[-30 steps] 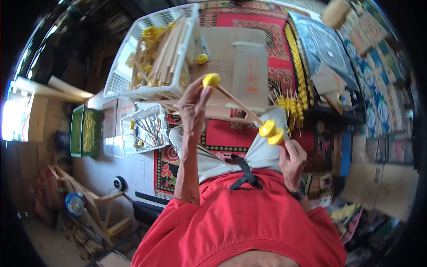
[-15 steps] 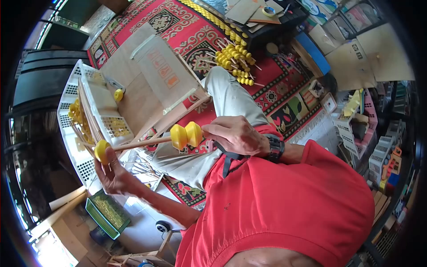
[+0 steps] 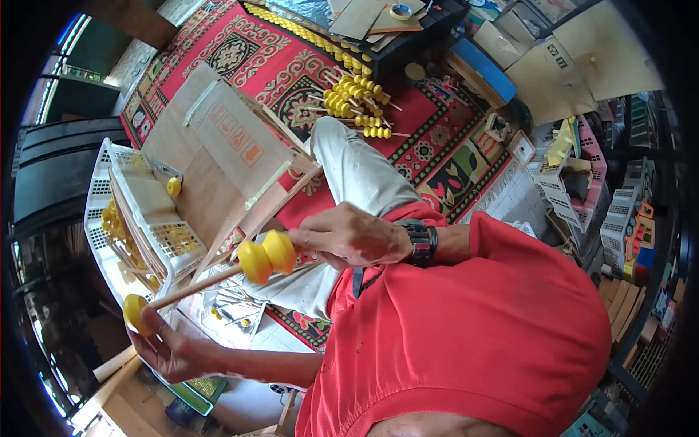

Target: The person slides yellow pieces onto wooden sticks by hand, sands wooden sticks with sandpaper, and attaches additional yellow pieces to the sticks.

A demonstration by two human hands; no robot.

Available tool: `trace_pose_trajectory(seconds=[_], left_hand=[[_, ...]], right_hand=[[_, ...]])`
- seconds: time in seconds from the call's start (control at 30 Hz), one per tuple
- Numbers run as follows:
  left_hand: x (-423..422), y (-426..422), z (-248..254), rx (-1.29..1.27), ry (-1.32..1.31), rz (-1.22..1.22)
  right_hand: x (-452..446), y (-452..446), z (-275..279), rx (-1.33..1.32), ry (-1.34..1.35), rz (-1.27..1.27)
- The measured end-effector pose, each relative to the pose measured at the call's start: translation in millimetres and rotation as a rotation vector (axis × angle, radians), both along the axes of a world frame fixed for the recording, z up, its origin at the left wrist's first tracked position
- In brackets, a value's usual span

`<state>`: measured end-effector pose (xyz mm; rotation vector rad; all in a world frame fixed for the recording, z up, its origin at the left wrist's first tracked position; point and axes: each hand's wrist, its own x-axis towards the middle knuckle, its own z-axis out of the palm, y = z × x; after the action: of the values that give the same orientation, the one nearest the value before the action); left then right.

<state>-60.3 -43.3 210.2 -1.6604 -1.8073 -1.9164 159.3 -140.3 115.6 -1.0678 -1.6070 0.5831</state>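
A thin wooden stick (image 3: 196, 286) slants between my two hands. One yellow piece (image 3: 136, 315) is at its lower-left end, where my left hand (image 3: 175, 351) grips it between thumb and fingers. Two yellow pieces (image 3: 266, 257) sit side by side near the other end. My right hand (image 3: 353, 237) is closed around that end, its fingertips beside the yellow pieces; the stick's tip is hidden there. A loose yellow piece (image 3: 174, 186) lies on a cardboard-topped board (image 3: 211, 138) beyond my hands.
At the left stands a white basket (image 3: 180, 251) with sticks and yellow pieces. Several yellow-beaded sticks (image 3: 357, 95) lie on the red carpet (image 3: 291, 44). A green tray (image 3: 196, 393) is below my left hand. Toy-filled bins (image 3: 582, 178) stand at the right.
The view has turned. The stick with its yellow pieces has moved lower and leftward in view, with both hands still on it. The loose yellow piece remains on the board.
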Motion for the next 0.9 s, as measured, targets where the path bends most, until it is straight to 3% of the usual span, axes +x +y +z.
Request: trace_pose_trajectory(seconds=[0.1,0.17,0.2,0.23,0.27,0.33,0.37,0.47,0.5,0.57,0.6,0.73,0.77,0.87,0.9], left_hand=[[-11.7,-0.3,7.8,0.084,-0.116,-0.203],[-10.0,-2.1,11.4,0.217,-0.228,-0.434],[-7.7,-4.0,12.3,0.168,-0.151,-0.284],[-4.2,-6.0,13.1,0.119,-0.072,-0.133],[-1.7,-7.7,14.9,0.074,0.007,0.017],[1.0,-10.1,22.1,0.028,0.142,0.072],[4.0,-10.8,24.5,0.032,0.162,0.071],[4.6,-7.1,23.1,0.078,0.017,-0.04],[2.3,-4.5,22.3,0.1,-0.063,-0.097],[-7.0,-0.6,21.8,0.208,-0.095,-0.337],[-4.8,-3.4,21.8,0.214,-0.093,-0.301],[17.3,-15.8,30.7,0.057,0.107,0.103],[16.8,-17.4,31.7,0.052,0.128,0.096],[8.5,-14.9,31.5,0.125,0.009,-0.056],[4.9,-11.8,30.5,0.205,-0.046,-0.243]], right_hand=[[-2.4,-3.5,7.5,-0.554,0.607,0.463],[-1.6,-4.9,18.9,-0.577,0.605,0.515],[-4.0,-7.3,23.9,-0.593,0.61,0.542],[-11.7,-6.4,16.1,-0.283,0.401,0.272],[-11.4,-2.2,14.4,-0.131,0.226,0.141],[-4.8,5.6,11.7,0.169,-0.127,-0.132],[-1.7,3.8,16.4,0.233,-0.137,-0.142],[-12.7,-1.5,12.4,-0.105,0.351,0.225],[-6.5,-3.8,21.1,-0.533,0.661,0.521],[-9.2,-10.7,22.3,-0.551,0.679,0.525],[-11.2,-13.1,22.4,-0.565,0.691,0.526],[-3.5,0.4,31.8,0.099,-0.152,-0.036],[-3.0,3.2,23.2,0.191,-0.147,-0.07],[-7.8,1.9,20.6,0.041,0.2,0.195],[-4.0,-0.5,27.6,-0.322,0.46,0.428]])
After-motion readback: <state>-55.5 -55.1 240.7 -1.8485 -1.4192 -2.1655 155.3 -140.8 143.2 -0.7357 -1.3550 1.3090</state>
